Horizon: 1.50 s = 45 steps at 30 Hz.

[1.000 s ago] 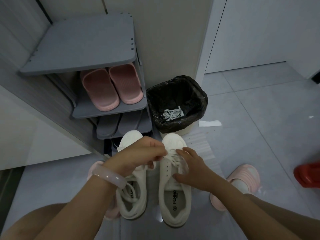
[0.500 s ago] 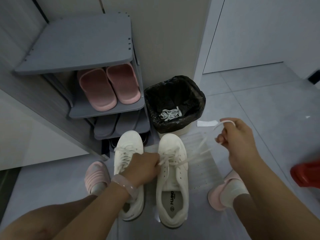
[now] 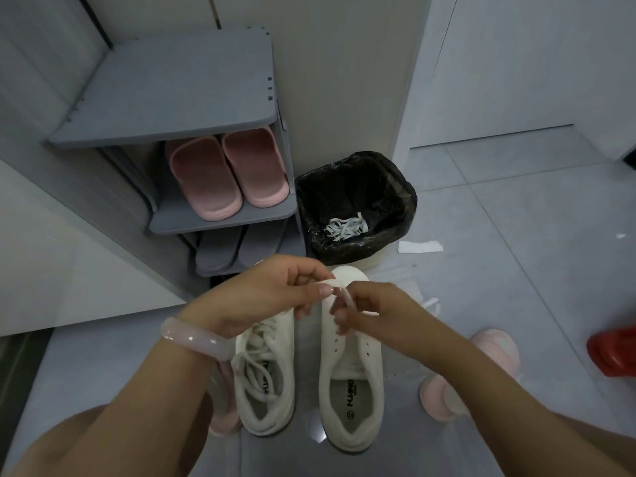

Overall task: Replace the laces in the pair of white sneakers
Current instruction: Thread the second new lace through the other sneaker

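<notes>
Nearest the camera, two bare forearms reach forward over a grey tiled floor (image 3: 516, 235). The left wrist carries a pale pink bangle (image 3: 196, 339).

Two white sneakers stand side by side on the floor, toes pointing away. The left sneaker (image 3: 265, 380) is laced, with loose lace ends lying over its opening. The right sneaker (image 3: 351, 383) shows bare eyelets along its visible side; its printed insole is exposed. On either side of the pair, the person's feet in pink slippers (image 3: 481, 370) are partly visible.

Above the toe of the right sneaker, both hands meet on one white lace (image 3: 347, 299). The left hand (image 3: 272, 294) has its grip closed on the lace, thumb and forefinger pinching its end. The right hand (image 3: 375, 311) also has its grip closed on it, with the lace looped round its curled fingers. A further length of lace trails on the floor just right of the right hand.

Beyond the sneakers stands a bin (image 3: 354, 204) lined with a black bag, holding a bundle of white laces (image 3: 346, 228). A strip of white paper (image 3: 420, 247) lies on the floor just right of the bin.

Left of the bin stands a grey shoe rack (image 3: 172, 94). Its middle shelf holds a pair of pink slides (image 3: 227, 173); the shelf below holds grey slides (image 3: 227, 251).

A red object (image 3: 616, 351) is cut off at the right edge; it cannot be identified.
</notes>
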### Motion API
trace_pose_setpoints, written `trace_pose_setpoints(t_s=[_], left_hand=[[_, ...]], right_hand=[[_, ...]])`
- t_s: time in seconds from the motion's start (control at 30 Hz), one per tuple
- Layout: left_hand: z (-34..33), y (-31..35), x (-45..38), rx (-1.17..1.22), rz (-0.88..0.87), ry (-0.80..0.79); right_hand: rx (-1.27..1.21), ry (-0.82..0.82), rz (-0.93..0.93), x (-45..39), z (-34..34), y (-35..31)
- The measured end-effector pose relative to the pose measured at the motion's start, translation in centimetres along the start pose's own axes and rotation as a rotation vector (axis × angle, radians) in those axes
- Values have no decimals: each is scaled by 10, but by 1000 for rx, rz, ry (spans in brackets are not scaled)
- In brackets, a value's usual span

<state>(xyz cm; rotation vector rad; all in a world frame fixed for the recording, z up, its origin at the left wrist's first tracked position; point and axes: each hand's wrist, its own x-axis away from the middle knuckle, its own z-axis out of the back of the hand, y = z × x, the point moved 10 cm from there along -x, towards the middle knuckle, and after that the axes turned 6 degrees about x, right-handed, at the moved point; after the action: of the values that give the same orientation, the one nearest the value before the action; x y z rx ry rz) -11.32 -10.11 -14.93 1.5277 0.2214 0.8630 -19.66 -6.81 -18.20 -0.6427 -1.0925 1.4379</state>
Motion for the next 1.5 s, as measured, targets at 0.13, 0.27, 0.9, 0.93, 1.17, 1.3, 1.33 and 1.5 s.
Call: trace_pose_setpoints(t_s=[0.13,0.27,0.9,0.93,1.17,1.3,1.33,1.5], left_hand=[[14,-14,-2,-99,56,60],[16,-24,-1,-194,93,46],[4,-64,-22,-873,87,97],[7,-65,-24,-754,90,149],[-9,-84,-30,-202,155,214],[-12,-81,-35,-567,71,207],[-12,-79,-36,-637,53,210],[-14,-77,-39,-790,-18,222]], right_hand=[[-877,365,-126,5,59,19],[-1359,558,-135,12,83,43],[-407,600,-278,18,98,47],[-125,506,-344,15,91,49],[709,85,-422,10,33,68],[661,130,-341,6,30,61],[654,144,-327,5,30,60],[636,213,-163,1,30,41]])
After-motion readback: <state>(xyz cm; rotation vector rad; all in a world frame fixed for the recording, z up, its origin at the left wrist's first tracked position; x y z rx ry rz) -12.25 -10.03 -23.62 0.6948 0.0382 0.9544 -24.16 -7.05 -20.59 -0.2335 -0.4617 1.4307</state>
